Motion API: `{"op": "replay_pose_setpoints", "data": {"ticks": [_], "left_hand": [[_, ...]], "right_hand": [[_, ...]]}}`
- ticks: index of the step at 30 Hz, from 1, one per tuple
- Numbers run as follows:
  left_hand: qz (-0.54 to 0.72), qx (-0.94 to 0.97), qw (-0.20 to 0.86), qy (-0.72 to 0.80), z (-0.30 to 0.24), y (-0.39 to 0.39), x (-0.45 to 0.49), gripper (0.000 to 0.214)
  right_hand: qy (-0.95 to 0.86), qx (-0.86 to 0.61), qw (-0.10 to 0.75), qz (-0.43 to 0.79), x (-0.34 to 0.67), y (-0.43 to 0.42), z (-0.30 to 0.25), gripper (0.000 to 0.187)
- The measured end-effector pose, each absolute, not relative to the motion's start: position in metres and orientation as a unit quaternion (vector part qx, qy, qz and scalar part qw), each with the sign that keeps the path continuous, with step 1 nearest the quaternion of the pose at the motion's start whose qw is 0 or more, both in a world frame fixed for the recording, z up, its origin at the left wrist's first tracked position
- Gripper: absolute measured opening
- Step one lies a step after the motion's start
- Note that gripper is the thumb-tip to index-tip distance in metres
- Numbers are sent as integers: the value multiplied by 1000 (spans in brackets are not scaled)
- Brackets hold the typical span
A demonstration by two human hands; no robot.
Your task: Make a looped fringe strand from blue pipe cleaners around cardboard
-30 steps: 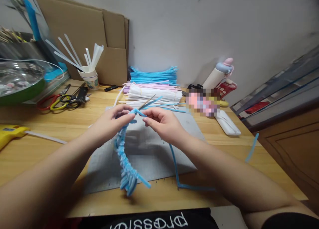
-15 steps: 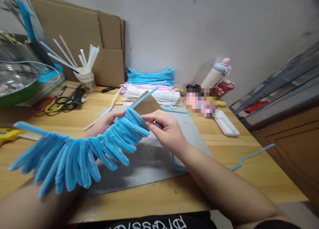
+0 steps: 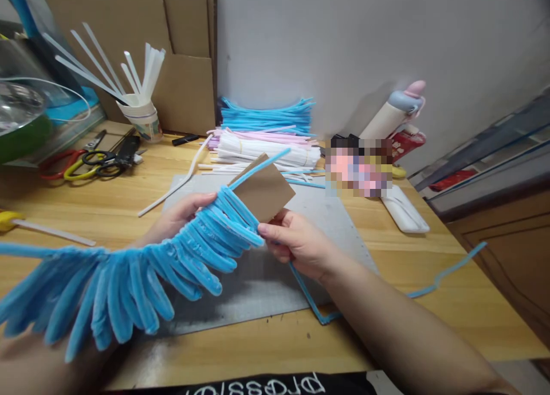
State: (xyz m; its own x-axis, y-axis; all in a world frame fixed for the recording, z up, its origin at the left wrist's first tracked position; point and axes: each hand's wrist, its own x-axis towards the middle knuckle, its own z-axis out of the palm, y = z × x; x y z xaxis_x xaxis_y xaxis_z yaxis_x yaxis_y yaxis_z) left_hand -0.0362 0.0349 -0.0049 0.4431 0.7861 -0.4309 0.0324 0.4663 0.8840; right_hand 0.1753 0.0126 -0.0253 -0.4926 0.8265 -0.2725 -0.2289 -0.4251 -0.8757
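My left hand point(image 3: 178, 216) is closed round the far side of a long row of blue pipe-cleaner loops point(image 3: 141, 269) wound on a brown cardboard strip point(image 3: 264, 192). The loops fan out toward the lower left over my left forearm. My right hand point(image 3: 296, 243) pinches the blue pipe cleaner at the last loop, just below the bare end of the cardboard. A loose blue tail point(image 3: 447, 272) runs from under my right hand across the table to the right. Both hands hover above a grey mat point(image 3: 344, 229).
A stack of blue, pink and white pipe cleaners point(image 3: 266, 137) lies at the back by the wall. Scissors point(image 3: 92, 163) and a paper cup of white sticks point(image 3: 144, 117) stand at back left, a yellow glue gun point(image 3: 8, 218) at the left edge, a bottle point(image 3: 393, 114) at back right.
The looped chain swung from hanging edge-on to spread flat toward the lower left. The cardboard end came into view and rose. My right hand slid to the last loop; the loose tail shifted right.
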Motion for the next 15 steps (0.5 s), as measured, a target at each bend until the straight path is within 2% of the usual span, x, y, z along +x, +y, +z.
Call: {"op": "replay_pose_setpoints", "data": {"ticks": [3, 5, 9, 15], "left_hand": [[217, 323, 829, 401, -6, 34, -37, 63], [210, 316, 843, 381, -2, 33, -37, 63], [204, 387, 791, 428, 7, 35, -41, 58], [109, 585, 709, 380, -6, 50, -79, 74]], "right_hand": [[-437, -368, 358, 739, 176, 12, -28, 23], [-433, -389, 360, 729, 176, 13, -27, 26], [-382, -408, 341, 756, 183, 18, -21, 31], [-358, -438, 300, 768, 202, 20, -27, 34]]}}
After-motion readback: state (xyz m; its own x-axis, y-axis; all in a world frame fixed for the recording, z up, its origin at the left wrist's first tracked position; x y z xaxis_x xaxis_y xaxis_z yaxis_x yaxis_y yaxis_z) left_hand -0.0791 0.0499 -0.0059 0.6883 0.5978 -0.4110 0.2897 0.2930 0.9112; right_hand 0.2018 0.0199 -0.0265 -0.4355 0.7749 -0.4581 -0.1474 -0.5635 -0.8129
